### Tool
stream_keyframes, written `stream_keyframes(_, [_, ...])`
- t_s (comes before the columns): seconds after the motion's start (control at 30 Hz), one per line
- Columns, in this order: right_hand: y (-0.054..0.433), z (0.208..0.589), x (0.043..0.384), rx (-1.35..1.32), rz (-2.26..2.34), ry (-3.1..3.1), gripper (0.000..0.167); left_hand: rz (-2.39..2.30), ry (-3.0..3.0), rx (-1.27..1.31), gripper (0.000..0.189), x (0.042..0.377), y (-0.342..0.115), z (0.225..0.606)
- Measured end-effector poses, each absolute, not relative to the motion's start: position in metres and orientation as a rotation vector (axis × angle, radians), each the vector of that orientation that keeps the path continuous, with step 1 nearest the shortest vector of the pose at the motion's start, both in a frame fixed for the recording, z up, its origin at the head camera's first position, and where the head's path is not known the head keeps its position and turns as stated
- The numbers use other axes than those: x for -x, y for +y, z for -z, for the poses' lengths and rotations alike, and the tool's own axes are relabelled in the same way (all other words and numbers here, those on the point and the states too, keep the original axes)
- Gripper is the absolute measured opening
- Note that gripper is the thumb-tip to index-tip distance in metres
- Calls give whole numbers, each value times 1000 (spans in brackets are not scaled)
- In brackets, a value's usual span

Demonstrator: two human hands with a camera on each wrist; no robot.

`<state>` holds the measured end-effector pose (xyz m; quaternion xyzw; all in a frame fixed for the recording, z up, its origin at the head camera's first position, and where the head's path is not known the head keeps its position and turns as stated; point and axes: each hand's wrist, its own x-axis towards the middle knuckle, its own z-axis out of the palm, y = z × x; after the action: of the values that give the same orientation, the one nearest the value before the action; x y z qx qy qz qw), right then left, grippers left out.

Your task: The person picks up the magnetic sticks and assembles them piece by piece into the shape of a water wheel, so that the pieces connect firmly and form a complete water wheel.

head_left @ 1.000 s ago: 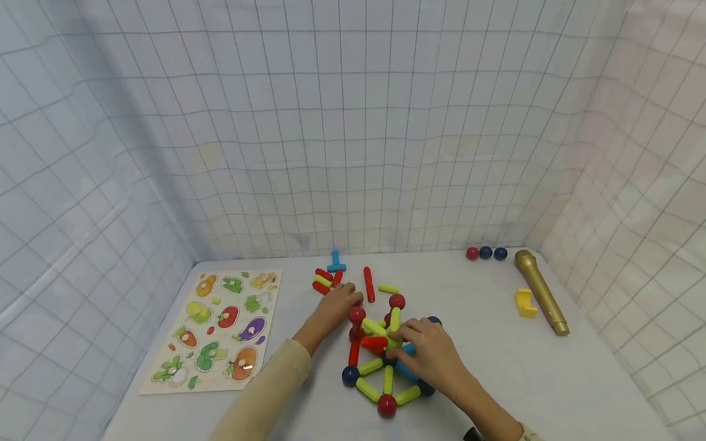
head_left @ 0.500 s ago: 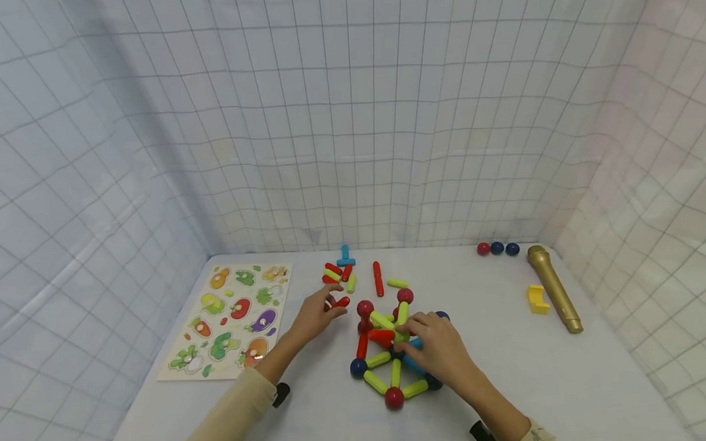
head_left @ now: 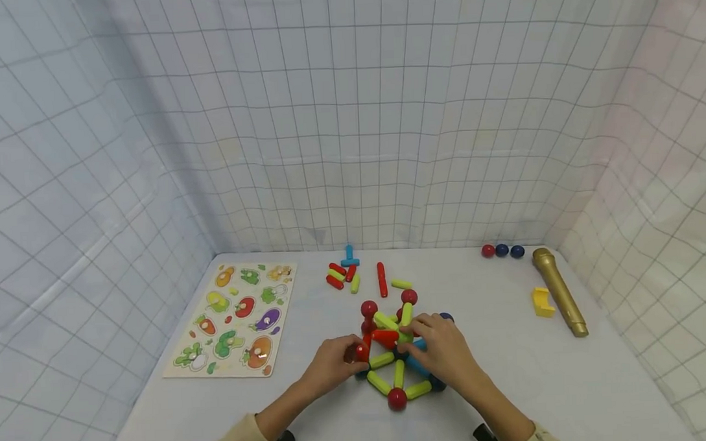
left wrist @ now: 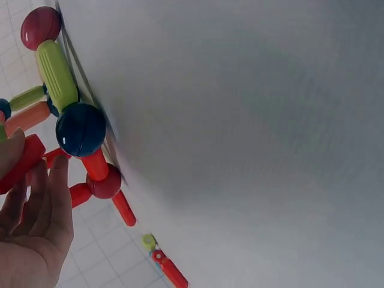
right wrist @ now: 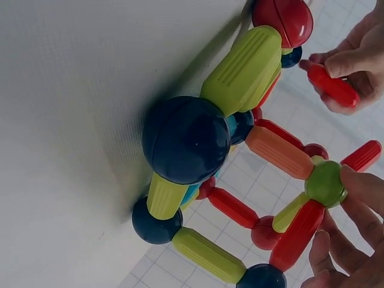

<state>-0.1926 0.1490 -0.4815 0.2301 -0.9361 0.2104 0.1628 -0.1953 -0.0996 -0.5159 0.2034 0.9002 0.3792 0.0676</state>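
Observation:
A ball-and-stick structure of magnetic rods and balls stands mid-table, with a red ball (head_left: pixel 397 399) at its near corner. My left hand (head_left: pixel 333 365) pinches a loose red rod (right wrist: pixel 333 86) at the structure's left side, near a dark blue ball (left wrist: pixel 81 129). In the right wrist view that rod is tilted and apart from the frame. My right hand (head_left: pixel 445 350) holds the green ball (right wrist: pixel 326 183) at the structure's top between thumb and fingers. Red and orange rods (right wrist: pixel 279 144) slope from this ball. In the head view, my right hand hides part of the top.
Behind the structure lie loose red and green rods (head_left: pixel 334 282) and blue rods (head_left: pixel 350 262). A vegetable puzzle board (head_left: pixel 174 369) lies left. At right are a gold toy microphone (head_left: pixel 560 292), a yellow piece (head_left: pixel 543 303) and several balls (head_left: pixel 502 250). Gridded sheeting (head_left: pixel 350 149) surrounds the table.
My left hand has picked a red rod from the loose pile and brought it toward me, to the structure's left side. My right hand keeps its hold at the top. The head view has shifted slightly.

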Motion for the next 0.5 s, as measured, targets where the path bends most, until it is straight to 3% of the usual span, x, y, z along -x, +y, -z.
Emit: stream_keyframes(0.5, [152, 481, 196, -751, -446, -2600, 29, -984, 2691, -539, 21, 203, -98, 527])
